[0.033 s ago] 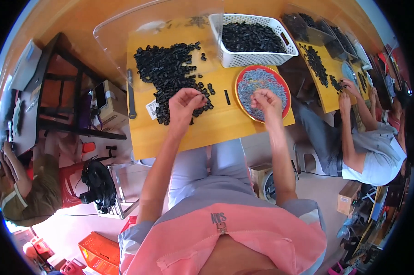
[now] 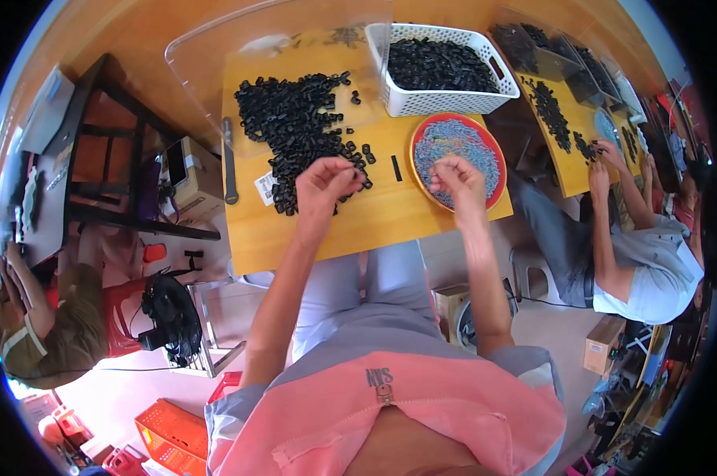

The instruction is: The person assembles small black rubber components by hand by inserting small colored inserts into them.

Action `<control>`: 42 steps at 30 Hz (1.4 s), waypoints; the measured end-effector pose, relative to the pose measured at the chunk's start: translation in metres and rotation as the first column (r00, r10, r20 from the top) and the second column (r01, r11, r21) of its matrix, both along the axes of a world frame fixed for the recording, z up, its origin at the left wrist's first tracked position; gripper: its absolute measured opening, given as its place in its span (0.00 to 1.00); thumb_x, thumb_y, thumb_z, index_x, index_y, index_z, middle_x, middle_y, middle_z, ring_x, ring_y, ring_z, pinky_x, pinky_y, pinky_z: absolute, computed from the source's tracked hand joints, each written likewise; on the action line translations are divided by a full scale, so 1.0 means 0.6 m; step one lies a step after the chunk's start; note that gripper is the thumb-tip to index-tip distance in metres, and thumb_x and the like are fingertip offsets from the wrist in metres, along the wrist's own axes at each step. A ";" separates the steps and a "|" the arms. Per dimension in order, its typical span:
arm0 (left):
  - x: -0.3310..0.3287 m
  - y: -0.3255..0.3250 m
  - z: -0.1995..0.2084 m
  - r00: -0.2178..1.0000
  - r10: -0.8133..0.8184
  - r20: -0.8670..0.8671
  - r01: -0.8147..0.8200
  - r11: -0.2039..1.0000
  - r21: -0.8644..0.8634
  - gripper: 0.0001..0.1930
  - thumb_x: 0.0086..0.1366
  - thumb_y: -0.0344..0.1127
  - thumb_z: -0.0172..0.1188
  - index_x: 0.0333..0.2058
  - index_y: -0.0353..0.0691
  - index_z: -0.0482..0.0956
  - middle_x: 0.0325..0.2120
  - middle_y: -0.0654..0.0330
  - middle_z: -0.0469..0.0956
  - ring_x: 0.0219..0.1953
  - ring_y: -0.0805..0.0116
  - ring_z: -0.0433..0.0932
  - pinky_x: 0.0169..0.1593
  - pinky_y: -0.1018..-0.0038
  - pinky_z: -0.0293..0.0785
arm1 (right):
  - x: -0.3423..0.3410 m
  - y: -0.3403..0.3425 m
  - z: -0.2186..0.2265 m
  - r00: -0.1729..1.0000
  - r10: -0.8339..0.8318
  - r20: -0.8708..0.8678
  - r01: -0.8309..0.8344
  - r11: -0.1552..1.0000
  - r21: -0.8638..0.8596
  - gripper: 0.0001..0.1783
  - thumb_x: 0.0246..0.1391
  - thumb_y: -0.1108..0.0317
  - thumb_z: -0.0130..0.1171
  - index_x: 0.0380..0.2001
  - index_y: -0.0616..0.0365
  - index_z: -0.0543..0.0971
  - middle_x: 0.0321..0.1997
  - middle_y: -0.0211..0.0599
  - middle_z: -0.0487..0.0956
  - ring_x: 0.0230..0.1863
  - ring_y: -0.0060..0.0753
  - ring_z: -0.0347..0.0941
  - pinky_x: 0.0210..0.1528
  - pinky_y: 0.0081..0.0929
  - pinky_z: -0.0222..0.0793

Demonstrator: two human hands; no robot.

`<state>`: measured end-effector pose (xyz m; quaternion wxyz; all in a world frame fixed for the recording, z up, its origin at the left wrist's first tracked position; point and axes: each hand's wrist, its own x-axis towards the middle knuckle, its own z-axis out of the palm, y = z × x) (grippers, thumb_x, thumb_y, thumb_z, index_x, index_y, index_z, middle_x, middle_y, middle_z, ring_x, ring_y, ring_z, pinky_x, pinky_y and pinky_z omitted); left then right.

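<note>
My left hand (image 2: 325, 190) is closed in a pinch at the near right edge of a heap of small black plastic pieces (image 2: 283, 119). One small black plastic piece (image 2: 354, 174) shows at its fingertips. My right hand (image 2: 460, 181) is raised over a red plate with a yellow rim (image 2: 413, 155), its thumb and fingers pressed together. Whatever they hold is too small to make out. Many tiny grey-blue metallic parts (image 2: 454, 143) cover the plate. Between the hands, a short black strip (image 2: 396, 168) lies on the yellow wooden table (image 2: 358, 222).
Behind the plate stands a white perforated basket (image 2: 446, 101) full of black pieces. A clear plastic sheet (image 2: 192, 87) rises at the back left, near a dark strap-like tool (image 2: 229, 163). At right, a co-worker's hands (image 2: 604, 163) work at another table; another person (image 2: 53, 317) sits at left.
My left hand has shifted slightly right and my right hand slightly left, both still pinched. The whole view has also moved a little.
</note>
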<state>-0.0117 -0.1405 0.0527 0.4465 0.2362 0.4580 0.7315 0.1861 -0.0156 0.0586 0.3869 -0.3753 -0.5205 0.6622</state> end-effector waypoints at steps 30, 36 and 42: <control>0.037 -0.078 -0.062 0.993 0.118 -0.018 -0.119 0.988 -0.095 0.09 0.50 0.19 0.60 0.31 0.33 0.73 0.27 0.62 0.75 0.30 0.77 0.74 0.36 0.83 0.72 | -0.130 -0.127 -0.004 0.958 0.187 0.220 -0.269 0.853 0.447 0.03 0.43 0.80 0.55 0.25 0.62 0.76 0.24 0.32 0.72 0.25 0.20 0.71 0.26 0.16 0.66; 0.040 -0.102 -0.086 0.993 0.089 -0.077 -0.096 0.991 -0.089 0.08 0.51 0.19 0.59 0.31 0.34 0.73 0.27 0.64 0.75 0.31 0.80 0.73 0.38 0.84 0.70 | -0.206 -0.005 -0.043 0.898 -0.064 0.435 -0.278 0.683 0.675 0.05 0.39 0.77 0.55 0.24 0.61 0.76 0.24 0.40 0.73 0.25 0.40 0.71 0.28 0.30 0.67; 0.045 -0.107 -0.099 0.995 0.066 -0.077 -0.068 0.997 -0.032 0.10 0.52 0.20 0.59 0.34 0.34 0.72 0.29 0.64 0.74 0.32 0.80 0.73 0.40 0.84 0.70 | -0.268 0.053 -0.082 0.798 -0.114 0.592 -0.467 0.504 0.727 0.05 0.37 0.78 0.54 0.23 0.61 0.75 0.27 0.42 0.72 0.35 0.47 0.69 0.37 0.38 0.66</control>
